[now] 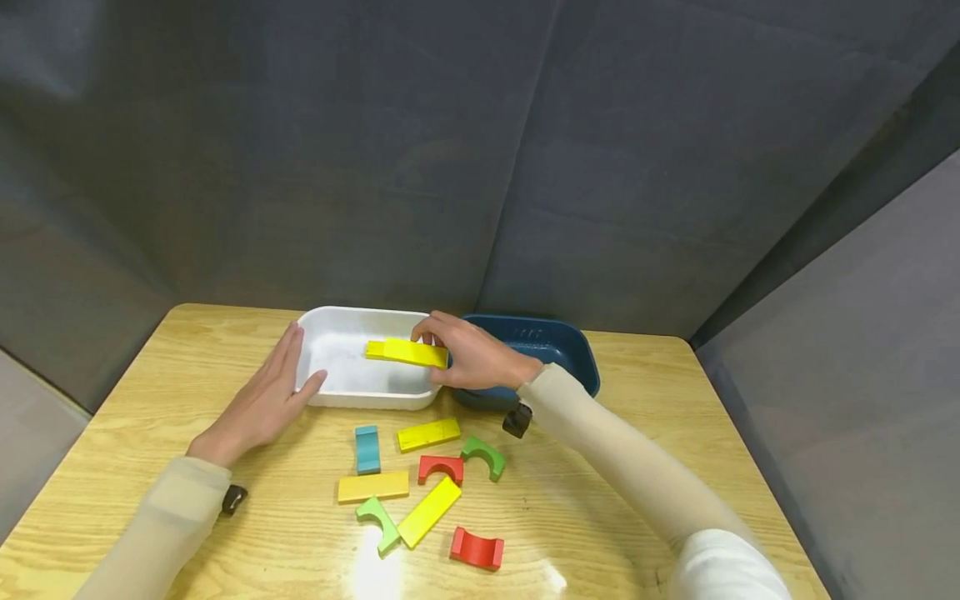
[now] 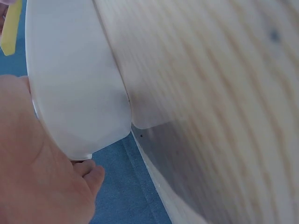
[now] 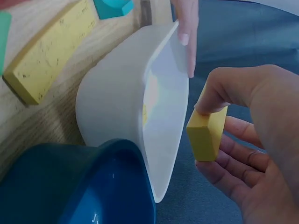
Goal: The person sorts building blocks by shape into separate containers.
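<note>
My right hand (image 1: 480,354) pinches a yellow rectangular block (image 1: 416,354) between thumb and fingers, above the white tray (image 1: 330,333). In the right wrist view the block's end face (image 3: 203,143) points toward the camera. Part of another yellow block (image 3: 145,114) shows inside the tray, mostly hidden by the near wall; in the head view the held block overlaps it. At the tray's left end rests my left hand (image 1: 262,400), its fingers straight along the outside and its thumb over the front corner.
A dark blue tray (image 1: 581,354) stands against the white one's right side. In front lie several blocks: a blue one (image 1: 367,450), red arches (image 1: 477,550), green arches (image 1: 486,457) and yellow planks (image 1: 429,435). A dark curtain (image 1: 375,167) hangs behind the wooden table (image 1: 645,467).
</note>
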Tool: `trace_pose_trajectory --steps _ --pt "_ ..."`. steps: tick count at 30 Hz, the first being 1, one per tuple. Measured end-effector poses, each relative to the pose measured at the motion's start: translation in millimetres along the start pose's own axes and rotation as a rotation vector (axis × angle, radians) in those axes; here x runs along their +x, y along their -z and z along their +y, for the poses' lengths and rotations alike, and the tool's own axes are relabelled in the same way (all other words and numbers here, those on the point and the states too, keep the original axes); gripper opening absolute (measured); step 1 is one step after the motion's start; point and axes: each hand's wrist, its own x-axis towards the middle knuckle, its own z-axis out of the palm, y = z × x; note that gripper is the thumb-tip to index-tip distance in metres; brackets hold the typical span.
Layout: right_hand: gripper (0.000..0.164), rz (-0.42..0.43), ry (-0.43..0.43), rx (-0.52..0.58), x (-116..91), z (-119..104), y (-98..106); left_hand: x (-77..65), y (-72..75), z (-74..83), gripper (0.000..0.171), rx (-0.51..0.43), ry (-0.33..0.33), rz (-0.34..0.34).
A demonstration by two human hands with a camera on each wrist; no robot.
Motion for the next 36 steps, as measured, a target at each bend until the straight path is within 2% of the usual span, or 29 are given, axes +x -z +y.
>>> trace_pose_trajectory --steps 6,13,36 --pt "0.049 -0.015 -0.041 -0.040 14.3 3.0 -9.4 0.6 0.6 -0.3 0.092 0.000 0.001 0.003" --pt "0.049 -0.020 -0.031 -0.072 25.6 5.4 -19.8 -0.7 0.0 -2.5 0.093 -0.003 0.001 0.001" --pt "0.050 -0.038 -0.010 -0.142 41.9 6.9 -35.1 -3.6 -0.4 -2.4 0.092 0.006 -0.006 0.018"
